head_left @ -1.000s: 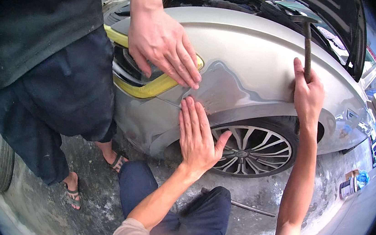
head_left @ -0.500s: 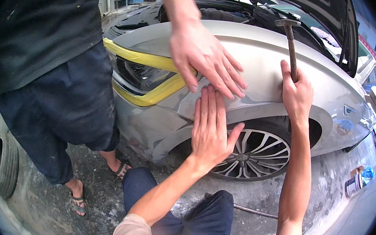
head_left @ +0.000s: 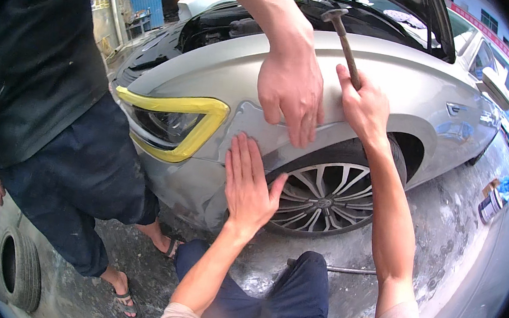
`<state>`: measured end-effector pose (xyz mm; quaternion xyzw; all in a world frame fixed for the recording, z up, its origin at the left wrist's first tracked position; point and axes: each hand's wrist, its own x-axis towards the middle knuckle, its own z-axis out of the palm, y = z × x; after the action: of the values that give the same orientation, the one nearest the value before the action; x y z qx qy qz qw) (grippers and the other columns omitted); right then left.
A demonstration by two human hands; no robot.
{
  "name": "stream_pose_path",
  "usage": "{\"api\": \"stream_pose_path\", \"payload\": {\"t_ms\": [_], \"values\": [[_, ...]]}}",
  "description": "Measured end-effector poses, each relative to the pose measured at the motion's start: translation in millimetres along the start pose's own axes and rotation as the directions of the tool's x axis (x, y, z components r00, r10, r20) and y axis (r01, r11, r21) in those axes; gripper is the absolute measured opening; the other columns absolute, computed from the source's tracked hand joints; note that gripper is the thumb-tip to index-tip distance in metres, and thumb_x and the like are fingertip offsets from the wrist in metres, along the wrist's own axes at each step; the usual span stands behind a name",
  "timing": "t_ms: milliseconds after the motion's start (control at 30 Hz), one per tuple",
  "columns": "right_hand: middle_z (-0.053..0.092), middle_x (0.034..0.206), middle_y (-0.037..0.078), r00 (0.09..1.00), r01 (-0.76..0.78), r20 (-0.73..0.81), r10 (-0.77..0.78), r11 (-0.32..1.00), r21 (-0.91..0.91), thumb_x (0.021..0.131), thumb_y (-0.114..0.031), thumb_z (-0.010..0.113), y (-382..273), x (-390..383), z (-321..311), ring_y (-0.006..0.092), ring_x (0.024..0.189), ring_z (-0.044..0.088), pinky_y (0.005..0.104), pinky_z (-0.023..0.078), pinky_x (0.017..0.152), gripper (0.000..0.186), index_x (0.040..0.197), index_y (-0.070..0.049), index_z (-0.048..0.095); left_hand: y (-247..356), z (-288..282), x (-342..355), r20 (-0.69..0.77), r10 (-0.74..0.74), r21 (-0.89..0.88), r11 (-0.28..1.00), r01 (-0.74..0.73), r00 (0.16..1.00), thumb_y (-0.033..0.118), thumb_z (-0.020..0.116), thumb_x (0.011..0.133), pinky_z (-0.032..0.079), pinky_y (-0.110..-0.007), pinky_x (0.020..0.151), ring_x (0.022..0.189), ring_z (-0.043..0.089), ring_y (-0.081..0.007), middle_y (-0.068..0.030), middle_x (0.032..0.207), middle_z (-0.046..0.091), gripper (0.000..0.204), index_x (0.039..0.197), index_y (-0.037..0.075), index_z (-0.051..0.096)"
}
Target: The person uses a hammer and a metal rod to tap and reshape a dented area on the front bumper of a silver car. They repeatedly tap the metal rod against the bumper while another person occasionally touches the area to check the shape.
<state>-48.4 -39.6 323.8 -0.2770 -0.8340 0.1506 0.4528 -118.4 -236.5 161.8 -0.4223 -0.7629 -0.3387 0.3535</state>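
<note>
Hammer: gripped in right hand by the lower handle; long axis near upright, leaning slightly left, head uppermost, above the silver fender; fist closed round the handle, resting against the fender just over the wheel arch. Left hand: flat, fingers together and pointing up, palm pressed on the fender panel behind the yellow-taped headlight, left of and below the hammer, well apart from it. Between the two, a second person's hand reaches down, fingers spread on the fender crease. Alloy wheel below both hands. Setting: outdoor yard, wet concrete floor; bonnet raised; loose tyre lying lower left; standing person in dark clothes at left.
</note>
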Motion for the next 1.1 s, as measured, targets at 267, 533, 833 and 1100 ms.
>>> {"api": "stream_pose_path", "payload": {"t_ms": [267, 533, 833, 1100], "values": [[0.061, 0.062, 0.011, 0.998, 0.007, -0.059, -0.004, 0.999, 0.053, 0.096, -0.057, 0.054, 3.5, 0.3, 3.0, 0.0271, 0.065, 0.062, 0.0407, 0.046, 0.066, 0.056, 0.088, -0.004, 0.070, -6.7, 11.0, 29.2, 0.041, 0.149, 0.026, 0.988, -0.150, 0.988, 0.040, 0.064, 0.092, 0.021, -0.055, 0.120, 0.147, 0.023, -0.0458, -0.0317, 0.155, 0.027, 0.086, 0.150, -0.011, 0.027], [0.062, 0.062, 0.011, 0.996, 0.052, -0.077, -0.052, 0.999, 0.007, 0.096, -0.059, 0.054, 6.4, 0.3, 4.4, 0.0294, 0.065, 0.064, 0.0422, 0.048, 0.066, 0.055, 0.091, -0.007, 0.072, -10.0, 6.2, 5.0, 0.068, 0.243, -0.022, 0.970, -0.242, 0.968, 0.036, 0.073, 0.084, 0.032, -0.055, 0.113, 0.134, 0.040, -0.0461, -0.0300, 0.142, 0.044, 0.074, 0.137, -0.010, 0.047], [0.066, 0.071, 0.016, 0.999, 0.007, -0.040, -0.006, 1.000, 0.029, 0.097, -0.056, 0.051, 3.2, 1.7, 0.8, 0.0350, 0.075, 0.066, 0.0459, 0.050, 0.073, 0.053, 0.095, -0.007, 0.072, -17.3, -9.1, 81.2, 0.147, 0.474, -0.142, 0.879, -0.456, 0.868, 0.029, 0.076, 0.083, 0.045, -0.044, 0.100, 0.118, 0.058, -0.0337, -0.0147, 0.125, 0.062, 0.048, 0.120, 0.002, 0.063], [0.070, 0.080, 0.020, 1.000, -0.010, 0.009, 0.009, 0.998, 0.055, 0.097, -0.054, 0.050, 5.8, 2.7, -1.1, 0.0400, 0.083, 0.069, 0.0480, 0.051, 0.080, 0.053, 0.100, -0.006, 0.073, -34.1, -11.9, 29.6, 0.161, 0.489, -0.026, 0.871, -0.491, 0.857, 0.038, 0.074, 0.086, 0.022, -0.050, 0.120, 0.147, 0.026, -0.0429, -0.0265, 0.159, 0.027, 0.094, 0.152, -0.010, 0.026]]}}
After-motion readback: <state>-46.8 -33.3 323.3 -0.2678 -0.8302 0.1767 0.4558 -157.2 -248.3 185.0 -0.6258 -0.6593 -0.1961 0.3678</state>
